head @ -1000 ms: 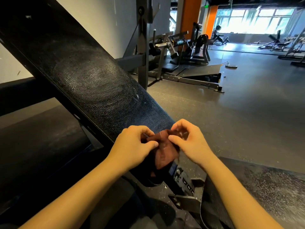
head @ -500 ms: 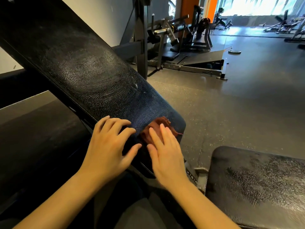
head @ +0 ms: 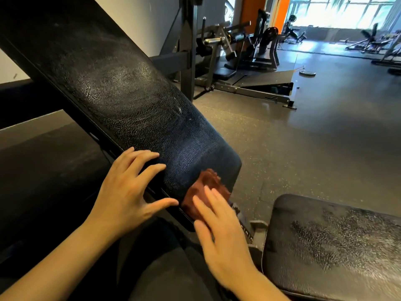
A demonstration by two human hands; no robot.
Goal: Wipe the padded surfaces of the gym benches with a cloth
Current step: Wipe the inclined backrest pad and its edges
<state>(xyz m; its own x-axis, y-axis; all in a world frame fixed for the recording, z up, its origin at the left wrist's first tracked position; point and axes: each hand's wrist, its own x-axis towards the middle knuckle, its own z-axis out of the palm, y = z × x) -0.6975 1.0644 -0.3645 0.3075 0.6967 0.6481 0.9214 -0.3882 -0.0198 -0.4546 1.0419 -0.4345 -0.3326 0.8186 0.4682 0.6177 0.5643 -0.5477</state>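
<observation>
The inclined black back pad (head: 121, 98) of a gym bench slopes from the upper left down to the middle. A dark red cloth (head: 206, 187) lies against its lower end. My right hand (head: 219, 235) presses flat on the cloth with straight fingers. To the left, my left hand (head: 130, 192) rests on the pad's lower edge, fingers spread. At the lower right lies the bench's black seat pad (head: 334, 242), streaked with pale smears.
A dark steel upright (head: 188, 46) stands behind the pad. Weight machines (head: 245, 53) and a low ramp fill the back. Speckled rubber floor (head: 303, 144) stretches to the right. The bench's hinge bracket (head: 253, 231) sits between the two pads.
Both hands pinched the bunched cloth a second ago; it now lies on the pad's lower end. My right hand flattened on it and my left hand spread onto the pad.
</observation>
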